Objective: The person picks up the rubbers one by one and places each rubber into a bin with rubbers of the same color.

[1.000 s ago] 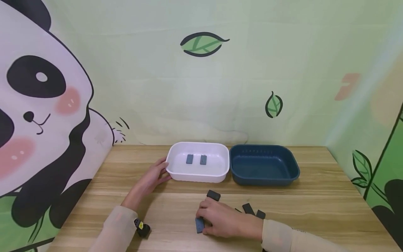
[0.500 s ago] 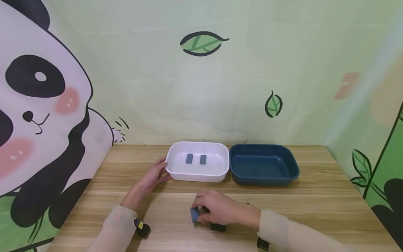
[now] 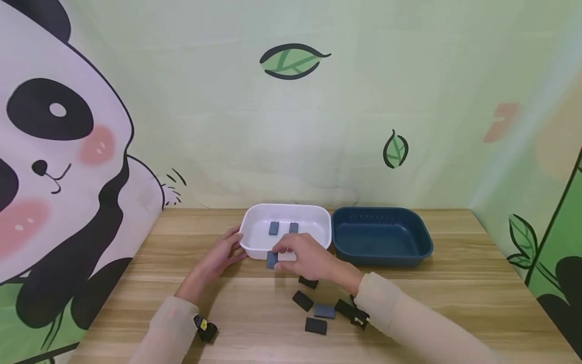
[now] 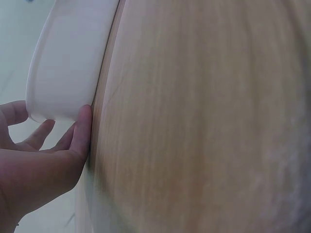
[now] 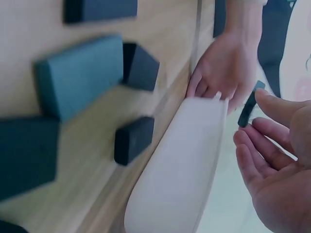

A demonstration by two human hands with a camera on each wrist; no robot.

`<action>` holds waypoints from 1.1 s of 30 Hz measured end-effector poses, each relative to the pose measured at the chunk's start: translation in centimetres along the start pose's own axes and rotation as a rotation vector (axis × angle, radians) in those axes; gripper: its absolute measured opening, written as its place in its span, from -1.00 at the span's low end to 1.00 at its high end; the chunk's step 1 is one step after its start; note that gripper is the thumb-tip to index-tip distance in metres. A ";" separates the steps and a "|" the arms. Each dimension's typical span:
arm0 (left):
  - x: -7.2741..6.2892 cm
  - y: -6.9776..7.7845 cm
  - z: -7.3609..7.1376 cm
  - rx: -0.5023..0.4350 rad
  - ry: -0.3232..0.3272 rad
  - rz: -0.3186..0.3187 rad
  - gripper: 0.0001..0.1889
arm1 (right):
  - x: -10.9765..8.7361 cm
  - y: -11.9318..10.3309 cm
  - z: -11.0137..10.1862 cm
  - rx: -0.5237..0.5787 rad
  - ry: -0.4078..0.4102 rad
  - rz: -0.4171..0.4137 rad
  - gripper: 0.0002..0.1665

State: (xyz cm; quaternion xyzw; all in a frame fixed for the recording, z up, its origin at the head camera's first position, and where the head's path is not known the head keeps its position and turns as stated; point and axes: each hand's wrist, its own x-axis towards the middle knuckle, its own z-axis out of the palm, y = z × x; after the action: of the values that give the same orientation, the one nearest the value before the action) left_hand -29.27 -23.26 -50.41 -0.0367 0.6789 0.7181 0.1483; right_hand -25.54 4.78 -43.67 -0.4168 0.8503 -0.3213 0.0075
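Observation:
My right hand (image 3: 306, 257) pinches a small blue-grey rectangular block (image 3: 272, 260) between thumb and fingertips, in front of the white tub (image 3: 256, 237). In the right wrist view, this thin block (image 5: 250, 107) stands tilted beside the tub's rim. Two similar blocks, the left one (image 3: 274, 228) and the right one (image 3: 294, 227), lie inside the white tub. At the tub's left end, my left hand (image 3: 223, 253) rests with its fingers against the wall. The left wrist view has these fingers (image 4: 83, 128) spread between rim and base.
A dark blue tub (image 3: 382, 262) stands right beside the white one. On the wooden table nearer me lie several black blocks, among them one at the front (image 3: 316, 326), and a blue-grey block (image 3: 325, 311). A printed cloth (image 3: 291, 151) hangs behind.
My right hand has picked the blue-grey block off the table and carried it forward to the white tub's front edge, uncovering the loose blocks. My left hand stays at the tub.

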 end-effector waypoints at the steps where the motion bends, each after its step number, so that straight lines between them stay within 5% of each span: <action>1: 0.0 0.0 0.0 -0.003 0.002 0.000 -0.38 | 0.4 0.3 0.0 -0.005 0.015 0.013 -0.64; 18: 0.0 0.0 -0.2 0.003 -0.003 0.003 -0.38 | 5.7 4.1 1.5 -0.153 0.052 0.160 -0.66; 33: -0.1 0.0 -0.2 0.002 0.005 0.002 -0.37 | 7.5 6.0 2.7 -0.005 -0.047 0.316 -0.73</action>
State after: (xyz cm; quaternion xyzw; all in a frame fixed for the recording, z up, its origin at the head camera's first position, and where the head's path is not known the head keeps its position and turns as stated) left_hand -29.21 -23.48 -50.37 -0.0375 0.6799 0.7177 0.1458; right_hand -33.92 0.66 -47.20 -0.2853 0.9056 -0.3043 0.0767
